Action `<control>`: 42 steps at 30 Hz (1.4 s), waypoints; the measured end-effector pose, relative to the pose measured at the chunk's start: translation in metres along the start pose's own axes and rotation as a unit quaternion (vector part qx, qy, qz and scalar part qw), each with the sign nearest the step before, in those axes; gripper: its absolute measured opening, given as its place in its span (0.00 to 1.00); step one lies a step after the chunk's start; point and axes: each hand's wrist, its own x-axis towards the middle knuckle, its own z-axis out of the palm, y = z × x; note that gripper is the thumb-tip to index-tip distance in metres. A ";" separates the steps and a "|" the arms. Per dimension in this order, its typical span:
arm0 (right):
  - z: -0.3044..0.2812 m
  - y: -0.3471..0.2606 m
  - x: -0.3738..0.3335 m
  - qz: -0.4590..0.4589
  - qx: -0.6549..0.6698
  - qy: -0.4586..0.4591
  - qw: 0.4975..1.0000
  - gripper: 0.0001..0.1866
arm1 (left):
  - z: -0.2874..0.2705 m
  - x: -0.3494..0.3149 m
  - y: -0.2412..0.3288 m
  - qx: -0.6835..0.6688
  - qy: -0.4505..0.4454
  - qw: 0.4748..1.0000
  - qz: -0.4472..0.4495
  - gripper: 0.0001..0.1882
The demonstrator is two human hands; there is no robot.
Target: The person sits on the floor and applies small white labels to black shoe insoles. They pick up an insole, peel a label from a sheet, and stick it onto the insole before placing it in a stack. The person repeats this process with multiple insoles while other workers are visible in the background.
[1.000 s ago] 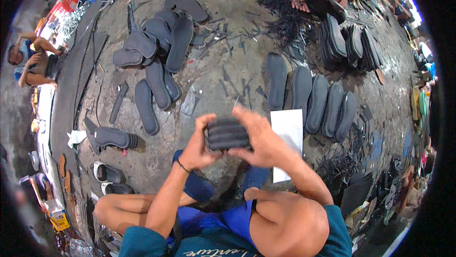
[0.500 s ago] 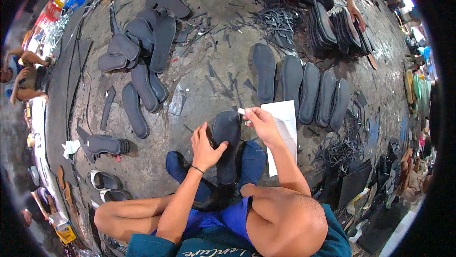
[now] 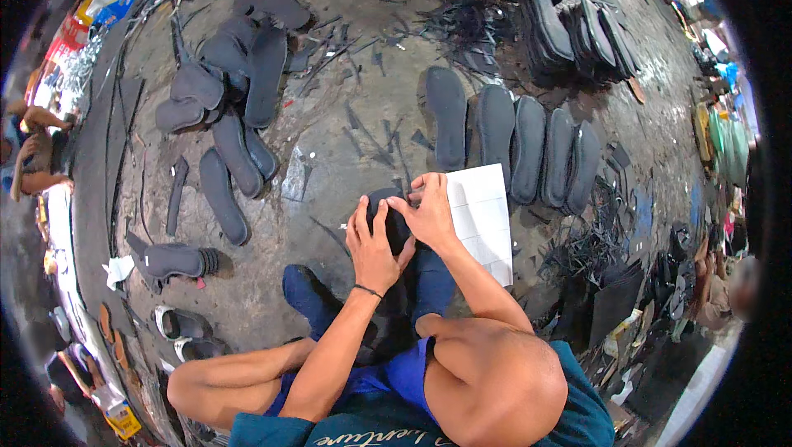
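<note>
Between my feet stands a black shoe sole [image 3: 398, 231], its upper end showing between my hands and its lower part mostly hidden. My left hand [image 3: 375, 250] is wrapped over its left side, fingers near the top and thumb at the right edge. My right hand [image 3: 429, 214] grips the upper right end, thumb pressed onto its surface and fingers curled at the edge. No white piece shows in the right hand; whether one lies under the thumb is hidden. A white sheet with faint grid lines [image 3: 483, 220] lies beside my right forearm.
A row of black soles [image 3: 496, 129] lies ahead right, with thick stacks of soles [image 3: 549, 30] beyond, near another person's hand and foot. At left are a heap of soles [image 3: 224, 55], a small bundle [image 3: 177, 261] and sandals [image 3: 177, 321]. Black offcuts [image 3: 590, 241] litter the right.
My right hand has moved left and down onto the sole's upper end; the small white piece it held is out of sight. My left hand has slid up and right over the sole.
</note>
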 end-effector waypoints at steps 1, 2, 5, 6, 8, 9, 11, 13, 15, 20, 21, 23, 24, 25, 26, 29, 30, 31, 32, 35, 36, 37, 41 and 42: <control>-0.009 0.009 0.000 0.004 0.030 0.014 0.999 0.22 | 0.002 0.001 0.003 0.009 0.008 1.000 0.002 0.45; -0.015 0.017 0.000 0.005 0.065 0.021 0.998 0.24 | 0.000 0.003 0.002 -0.025 0.010 0.999 -0.017 0.45; -0.060 0.063 -0.016 -0.047 -0.096 0.203 0.973 0.21 | -0.019 0.007 -0.007 -0.137 0.037 0.989 -0.050 0.44; -0.081 0.075 -0.026 -0.054 -0.159 0.247 0.954 0.23 | -0.027 0.009 -0.011 -0.208 0.051 0.972 -0.093 0.42; -0.108 0.111 -0.050 0.025 -0.237 0.250 0.938 0.27 | -0.040 0.018 -0.030 -0.309 0.070 0.937 -0.147 0.41; -0.115 0.126 -0.065 0.066 -0.266 0.212 0.938 0.26 | -0.044 0.024 -0.040 -0.319 0.081 0.933 -0.143 0.41; -0.119 0.126 -0.067 0.124 -0.259 0.147 0.947 0.22 | -0.049 0.032 -0.050 -0.354 0.061 0.920 -0.158 0.40; -0.122 0.122 -0.066 0.167 -0.197 0.090 0.962 0.18 | -0.050 0.030 -0.046 -0.356 0.011 0.923 -0.143 0.41; -0.118 0.126 -0.069 0.109 -0.214 0.121 0.963 0.14 | -0.037 0.023 -0.023 -0.303 -0.041 0.944 -0.124 0.43; -0.122 0.096 -0.062 0.055 -0.169 0.118 0.977 0.10 | -0.039 0.027 -0.005 -0.126 0.004 0.991 -0.050 0.42; -0.129 0.084 -0.064 0.060 -0.136 0.113 0.982 0.09 | -0.046 0.030 -0.012 -0.114 0.032 0.992 -0.038 0.42; -0.140 0.083 -0.064 0.038 -0.077 0.110 0.990 0.09 | -0.054 0.040 -0.031 -0.080 0.077 0.993 -0.052 0.42; -0.142 0.073 -0.063 0.060 -0.032 0.079 0.995 0.09 | -0.053 0.040 -0.053 -0.053 0.094 0.991 -0.084 0.42; -0.142 0.050 -0.057 0.074 0.017 0.046 0.996 0.09 | -0.058 0.036 -0.088 0.031 0.001 0.992 -0.118 0.42; -0.145 0.037 -0.053 0.091 0.058 0.025 0.994 0.09 | -0.057 0.038 -0.082 0.194 -0.058 0.965 -0.168 0.43; -0.140 0.011 -0.045 0.064 0.135 0.045 0.988 0.10 | -0.069 0.040 -0.029 -0.049 -0.115 0.990 -0.072 0.45; -0.130 -0.002 -0.040 0.054 0.152 0.047 0.986 0.11 | -0.069 0.041 0.000 -0.226 -0.193 0.951 -0.083 0.45; -0.116 -0.015 -0.035 0.036 0.178 0.023 0.983 0.13 | -0.065 0.033 0.019 -0.298 -0.241 0.922 -0.058 0.45; -0.102 -0.027 -0.028 0.012 0.203 -0.002 0.979 0.16 | -0.060 0.027 0.035 -0.367 -0.282 0.886 -0.028 0.45; -0.078 -0.047 -0.020 0.074 0.380 -0.200 0.900 0.22 | -0.051 0.034 0.045 -0.431 -0.225 0.862 -0.140 0.30; -0.075 -0.050 -0.018 0.083 0.400 -0.189 0.893 0.21 | -0.047 0.037 0.035 -0.426 -0.191 0.854 -0.229 0.24; -0.069 -0.040 -0.016 0.023 0.315 -0.115 0.942 0.21 | -0.042 0.037 0.019 -0.549 -0.166 0.768 -0.285 0.20; -0.063 -0.021 -0.014 0.099 0.221 0.028 0.970 0.25 | -0.070 0.037 -0.012 -0.601 -0.209 0.721 -0.274 0.21; -0.064 -0.011 -0.013 0.198 0.337 -0.051 0.919 0.24 | -0.074 0.038 -0.020 -0.578 -0.252 0.731 -0.261 0.22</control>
